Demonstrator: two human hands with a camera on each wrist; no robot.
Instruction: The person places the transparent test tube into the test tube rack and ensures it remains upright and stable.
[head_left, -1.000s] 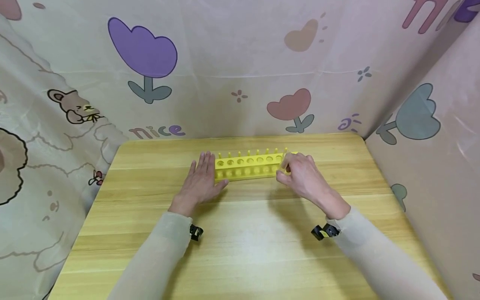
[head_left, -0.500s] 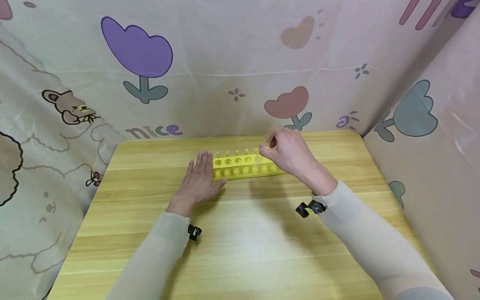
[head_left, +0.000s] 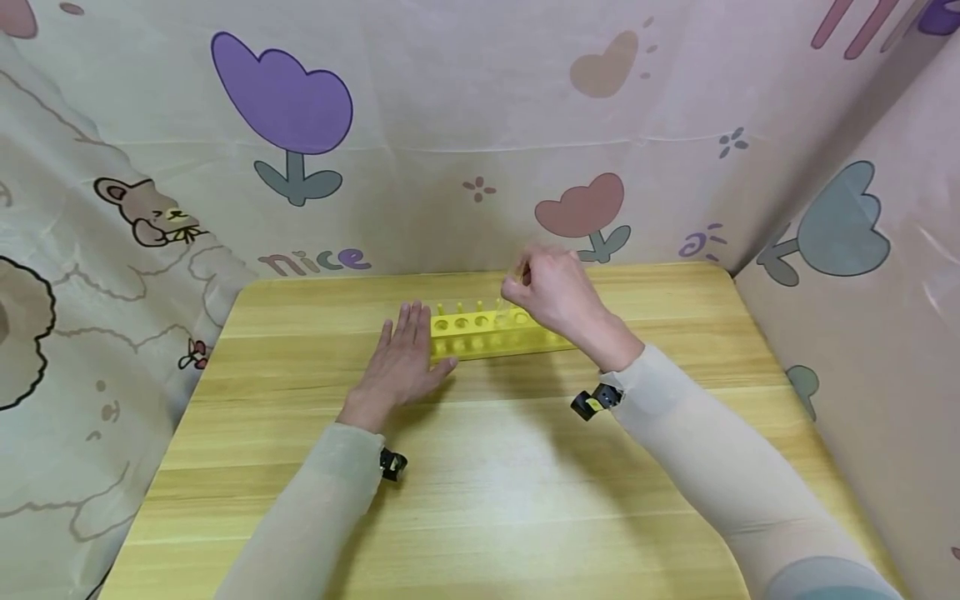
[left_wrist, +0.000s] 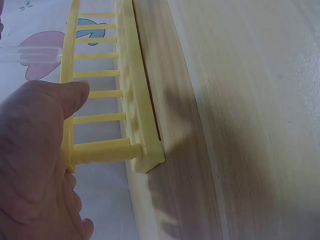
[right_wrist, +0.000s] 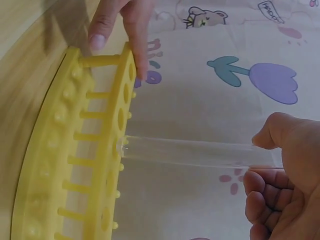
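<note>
A yellow test tube rack (head_left: 487,342) stands upright on the table, with a row of round holes in its upper plate and pegs along its back edge. My left hand (head_left: 397,358) rests against the rack's left end with straight fingers, the thumb lying across the front. Above the rack, my right hand (head_left: 558,292) pinches a clear test tube (right_wrist: 195,151) near its upper end between thumb and fingers. The tube's lower end sits right at a hole of the upper plate, left of the rack's middle. The right hand hides the rack's right part in the head view.
A light wood table (head_left: 480,483) lies under both forearms. Behind it and at both sides hangs a patterned curtain (head_left: 420,108), close to the table's back edge. Each wrist carries a small black camera (head_left: 597,401).
My right hand has lifted from the rack's right end and moved left with the test tube, bringing it over a hole further left. The left hand has stayed at the rack's left end.
</note>
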